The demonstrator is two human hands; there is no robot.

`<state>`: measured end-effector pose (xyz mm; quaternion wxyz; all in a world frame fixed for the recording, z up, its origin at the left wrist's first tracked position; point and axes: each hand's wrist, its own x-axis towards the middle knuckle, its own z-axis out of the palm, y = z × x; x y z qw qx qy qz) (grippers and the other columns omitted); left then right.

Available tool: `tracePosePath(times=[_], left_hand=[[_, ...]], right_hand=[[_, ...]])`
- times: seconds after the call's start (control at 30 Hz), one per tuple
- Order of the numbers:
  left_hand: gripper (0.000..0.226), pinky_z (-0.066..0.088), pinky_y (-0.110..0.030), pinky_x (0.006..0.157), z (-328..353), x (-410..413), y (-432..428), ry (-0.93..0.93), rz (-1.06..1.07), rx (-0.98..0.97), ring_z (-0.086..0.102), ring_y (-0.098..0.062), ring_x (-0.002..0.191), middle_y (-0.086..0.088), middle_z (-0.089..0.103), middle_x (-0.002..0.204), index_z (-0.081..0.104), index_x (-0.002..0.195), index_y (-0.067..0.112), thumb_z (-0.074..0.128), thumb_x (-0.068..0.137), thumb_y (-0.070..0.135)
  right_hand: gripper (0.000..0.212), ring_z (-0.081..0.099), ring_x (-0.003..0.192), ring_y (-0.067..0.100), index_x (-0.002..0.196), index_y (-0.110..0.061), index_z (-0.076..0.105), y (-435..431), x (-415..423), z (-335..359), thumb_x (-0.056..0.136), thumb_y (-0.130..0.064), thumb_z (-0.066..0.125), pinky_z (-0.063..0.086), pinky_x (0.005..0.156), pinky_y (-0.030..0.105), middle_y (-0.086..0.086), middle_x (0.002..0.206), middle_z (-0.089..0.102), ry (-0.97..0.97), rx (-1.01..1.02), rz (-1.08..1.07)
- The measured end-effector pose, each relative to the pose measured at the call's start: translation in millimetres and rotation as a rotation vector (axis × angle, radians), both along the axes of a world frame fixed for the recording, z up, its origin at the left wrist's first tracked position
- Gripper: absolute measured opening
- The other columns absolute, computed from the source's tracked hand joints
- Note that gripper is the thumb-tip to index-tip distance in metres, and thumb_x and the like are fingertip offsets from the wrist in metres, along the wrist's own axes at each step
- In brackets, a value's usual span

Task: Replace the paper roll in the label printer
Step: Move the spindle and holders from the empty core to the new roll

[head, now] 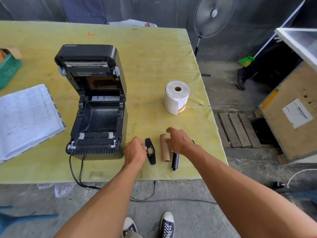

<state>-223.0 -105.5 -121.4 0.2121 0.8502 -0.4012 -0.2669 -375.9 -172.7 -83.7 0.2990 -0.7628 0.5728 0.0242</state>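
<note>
The printer (96,103) stands open on the desk (154,48), its bay empty — so the old roll is judged out. The lid's brand and inner sticker are too blurred to read. Just right, the left hand (135,149) has curled fingers at the edge of a flat black plate (150,151); whether they pinch it I cannot tell. The bare cardboard core (164,148) lies next, under the right hand (178,141), whose fingers are loose and grip nothing. The new roll (177,97) stands on end farther back — not yet loaded.
</note>
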Motion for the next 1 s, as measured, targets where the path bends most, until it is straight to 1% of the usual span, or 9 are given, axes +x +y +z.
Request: tracePosePath(times=[0.07,0.1,0.2,0.4,0.57,0.63,0.7,0.83,1.0], left_hand=[[0.017,0.042,-0.025,0.066,9,4,-3,-0.005,-0.041,0.006,0.056,-0.017,0.083,0.002,0.056,0.102,0.06,0.109,0.01,0.063,0.092,0.011],[0.019,0.043,-0.026,0.07,14,7,-6,-0.008,-0.065,0.004,0.059,-0.019,0.085,0.0,0.06,0.105,0.06,0.111,0.01,0.063,0.092,0.013],[0.02,0.045,-0.03,0.073,34,17,-19,-0.031,-0.147,-0.035,0.058,-0.021,0.087,-0.008,0.061,0.113,0.06,0.112,0.012,0.062,0.093,0.014],[0.02,0.056,-0.041,0.078,75,33,-51,-0.108,-0.317,-0.15,0.064,-0.023,0.087,-0.008,0.064,0.112,0.061,0.113,0.019,0.061,0.093,0.018],[0.022,0.049,-0.034,0.068,94,28,-73,-0.262,-0.502,-0.241,0.061,-0.019,0.084,-0.005,0.066,0.107,0.061,0.112,0.019,0.065,0.09,0.022],[0.025,0.046,-0.032,0.066,97,23,-82,-0.31,-0.585,-0.261,0.06,-0.02,0.085,-0.006,0.063,0.11,0.06,0.114,0.017,0.065,0.091,0.02],[0.029,0.048,-0.034,0.071,99,19,-93,-0.355,-0.658,-0.281,0.059,-0.023,0.091,-0.007,0.06,0.114,0.058,0.118,0.015,0.065,0.091,0.018],[0.041,0.05,-0.043,0.084,96,9,-119,-0.414,-0.754,-0.319,0.054,-0.028,0.103,-0.01,0.053,0.116,0.05,0.125,0.014,0.067,0.088,0.013],[0.061,0.047,-0.043,0.085,85,-8,-154,-0.462,-0.81,-0.292,0.045,-0.032,0.114,-0.013,0.04,0.13,0.04,0.136,0.022,0.068,0.084,0.009]], right_hand=[[0.043,0.062,0.098,0.038,0.14,-0.007,0.044,1,-1,4,0.099,-0.019,0.052,0.054,0.083,0.044,0.022,0.113,0.064,-0.002,0.004,-0.026],[0.042,0.061,0.1,0.038,0.138,-0.006,0.045,0,-2,8,0.099,-0.02,0.053,0.054,0.086,0.045,0.022,0.114,0.063,0.001,0.003,-0.04],[0.04,0.059,0.106,0.039,0.133,-0.004,0.048,-2,-4,21,0.099,-0.023,0.055,0.052,0.089,0.045,0.023,0.121,0.06,0.012,-0.013,-0.099],[0.038,0.059,0.106,0.039,0.129,-0.003,0.051,-10,-7,45,0.096,-0.023,0.055,0.051,0.086,0.04,0.023,0.121,0.06,-0.006,-0.083,-0.266],[0.039,0.064,0.097,0.037,0.128,-0.003,0.05,-14,-11,51,0.095,-0.025,0.055,0.054,0.085,0.043,0.021,0.12,0.059,-0.035,-0.095,-0.384],[0.04,0.063,0.099,0.036,0.128,-0.003,0.05,-20,-13,49,0.095,-0.025,0.055,0.054,0.085,0.041,0.021,0.122,0.059,-0.037,-0.087,-0.417],[0.041,0.06,0.106,0.035,0.128,-0.003,0.049,-29,-15,44,0.095,-0.027,0.057,0.05,0.085,0.038,0.02,0.125,0.058,-0.021,-0.084,-0.428],[0.044,0.056,0.114,0.035,0.129,-0.004,0.048,-54,-18,30,0.095,-0.03,0.059,0.048,0.087,0.038,0.018,0.129,0.057,-0.019,-0.069,-0.435],[0.046,0.056,0.112,0.034,0.13,-0.005,0.048,-84,-20,13,0.094,-0.032,0.061,0.047,0.084,0.038,0.017,0.128,0.057,-0.02,-0.022,-0.432]])
